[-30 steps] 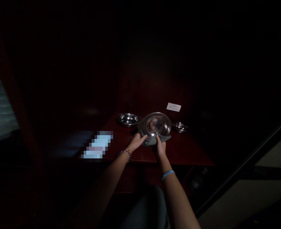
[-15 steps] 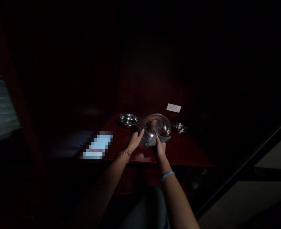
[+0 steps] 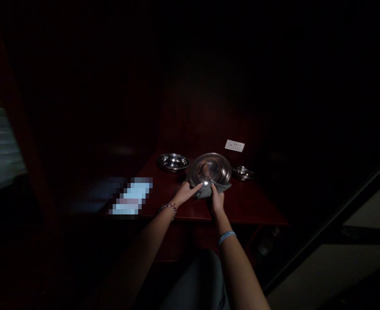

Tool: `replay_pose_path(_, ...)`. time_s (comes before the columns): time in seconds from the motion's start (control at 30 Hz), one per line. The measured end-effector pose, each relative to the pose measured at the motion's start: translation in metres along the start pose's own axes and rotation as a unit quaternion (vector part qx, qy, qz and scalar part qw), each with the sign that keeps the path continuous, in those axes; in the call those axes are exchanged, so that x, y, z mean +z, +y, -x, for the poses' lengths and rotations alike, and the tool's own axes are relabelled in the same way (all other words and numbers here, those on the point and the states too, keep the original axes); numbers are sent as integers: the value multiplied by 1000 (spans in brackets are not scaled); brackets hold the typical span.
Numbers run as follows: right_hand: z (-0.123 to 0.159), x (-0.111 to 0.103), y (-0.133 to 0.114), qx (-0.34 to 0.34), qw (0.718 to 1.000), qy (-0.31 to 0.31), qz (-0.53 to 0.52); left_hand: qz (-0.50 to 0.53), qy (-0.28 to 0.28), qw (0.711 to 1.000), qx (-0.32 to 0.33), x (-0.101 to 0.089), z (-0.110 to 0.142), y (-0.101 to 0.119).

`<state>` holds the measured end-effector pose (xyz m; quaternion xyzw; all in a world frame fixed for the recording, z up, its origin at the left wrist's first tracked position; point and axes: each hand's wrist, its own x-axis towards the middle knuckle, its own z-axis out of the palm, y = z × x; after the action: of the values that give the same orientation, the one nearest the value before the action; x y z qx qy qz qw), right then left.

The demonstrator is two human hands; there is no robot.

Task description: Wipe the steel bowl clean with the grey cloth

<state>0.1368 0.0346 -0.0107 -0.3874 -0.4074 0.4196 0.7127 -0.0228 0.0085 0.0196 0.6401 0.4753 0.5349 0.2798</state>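
Note:
A round stainless steel bowl (image 3: 209, 168) is held up over the dark red desk (image 3: 251, 202), its shiny face tilted toward me. My left hand (image 3: 186, 193) grips its lower left rim, thumb laid along the near edge. My right hand (image 3: 217, 198) pinches a grey cloth (image 3: 222, 188) against the lower rim, thumb on top. The fingers of both hands behind the bowl and cloth are hidden. Left of the held bowl a second steel bowl (image 3: 173, 162) rests upright. A smaller steel bowl (image 3: 244, 172) stands at the right.
A white socket plate (image 3: 234, 146) sits on the back panel. At the desk's left lies a bright, pixelated rectangle (image 3: 131, 196). An upright post (image 3: 23, 125) rises at far left, and a dark diagonal bar (image 3: 325, 228) crosses the lower right. Surroundings are very dark.
My left thumb has slid right along the bowl's near rim, closer to the cloth, and the left hand is slightly lower. My right hand, the cloth and the other bowls stay nearly the same.

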Motion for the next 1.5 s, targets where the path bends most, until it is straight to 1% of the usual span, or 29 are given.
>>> replay_pose_path(0.1, -1, 0, 1, 1, 1000, -4, 0, -25, -15, 999, 24, -2, 2, 0)
replay_pose_path(0.17, -4, 0, 4, 4, 1000, -1, 2, -34, -15, 999, 31, -3, 2, -2)
replay_pose_path(0.3, -6, 0, 8, 2, 1000, 2, -5, -39, -10, 999, 26, -2, 0, -6)
replay_pose_path(0.5, 0, 0, 2, 7, 1000, -1, 10, -35, -5, 999, 31, 1, -2, -11)
replay_pose_path(0.67, -1, 1, 0, -6, 1000, -1, 7, -26, -7, 999, 32, 1, -3, -10)
replay_pose_path(0.8, -3, 0, 2, 1, 1000, 0, 12, -23, -1, 999, 31, 1, -3, -10)
replay_pose_path(0.93, -5, -1, 4, 0, 1000, -11, 4, -14, -10, 999, 34, 1, -3, -10)
replay_pose_path(1.17, -6, -1, 8, -3, 1000, -11, 2, -28, -11, 999, 37, 1, -5, -14)
replay_pose_path(1.5, -3, 0, 3, -3, 1000, -14, 0, -12, -8, 1000, 25, 3, -6, -17)
